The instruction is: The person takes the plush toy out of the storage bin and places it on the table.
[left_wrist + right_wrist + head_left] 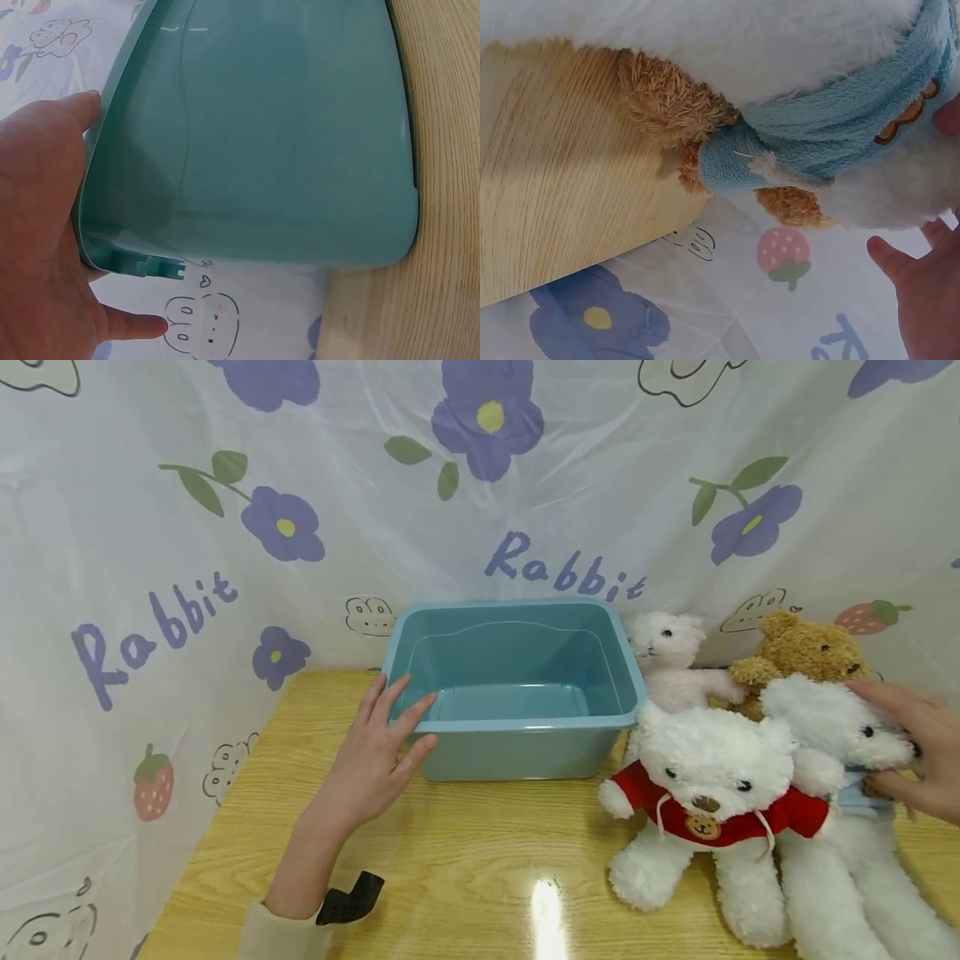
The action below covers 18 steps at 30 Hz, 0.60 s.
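A light-blue plastic bin [517,752] stands on the wooden table. My left hand [382,752] rests at its left rim with fingers spread, thumb toward the front; in the left wrist view the thumb tip meets the rim. At the right, my right hand [926,743] is at the head of a white teddy bear [813,718] in a light-blue top. One finger lies over the head and the thumb is near the top's brown badge [907,112]. Other fingers [889,259] stand apart from the fur in the right wrist view.
Beside that bear sits a white teddy in a red hoodie [637,785]. Behind them are a brown teddy bear [810,647] and a small white-and-pink plush toy [667,643]. A flowered curtain [360,527] hangs behind the table [465,860]. A black piece [352,902] is at the left wrist.
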Each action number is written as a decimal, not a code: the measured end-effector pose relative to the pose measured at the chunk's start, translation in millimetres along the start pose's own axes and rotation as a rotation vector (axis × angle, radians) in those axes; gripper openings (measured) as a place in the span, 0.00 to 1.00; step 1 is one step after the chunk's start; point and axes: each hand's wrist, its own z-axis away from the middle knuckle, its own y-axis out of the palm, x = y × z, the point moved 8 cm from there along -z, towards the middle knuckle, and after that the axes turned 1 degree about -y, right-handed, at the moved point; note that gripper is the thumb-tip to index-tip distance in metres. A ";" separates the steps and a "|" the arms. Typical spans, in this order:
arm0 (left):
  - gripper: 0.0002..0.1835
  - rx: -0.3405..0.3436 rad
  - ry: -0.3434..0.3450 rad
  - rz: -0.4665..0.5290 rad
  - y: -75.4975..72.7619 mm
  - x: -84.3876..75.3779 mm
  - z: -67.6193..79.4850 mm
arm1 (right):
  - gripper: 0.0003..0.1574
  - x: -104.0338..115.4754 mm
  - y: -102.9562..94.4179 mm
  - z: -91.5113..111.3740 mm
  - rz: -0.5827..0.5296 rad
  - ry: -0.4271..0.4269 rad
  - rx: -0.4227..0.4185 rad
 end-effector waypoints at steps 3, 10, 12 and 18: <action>0.29 0.007 -0.006 0.004 0.2 0.0 0.2 | 0.66 -1.8 -0.9 2.3 -0.013 0.020 0.005; 0.29 0.013 0.001 0.005 -1.8 -1.8 -0.2 | 0.65 -7.5 -2.7 4.6 -0.050 0.121 0.072; 0.29 0.008 0.011 0.004 -3.0 -2.7 -0.6 | 0.62 -9.6 -4.0 4.6 -0.055 0.164 0.085; 0.29 -0.017 0.028 0.001 -9.7 -2.7 -3.1 | 0.53 -40.1 -3.1 2.6 -0.124 0.323 0.044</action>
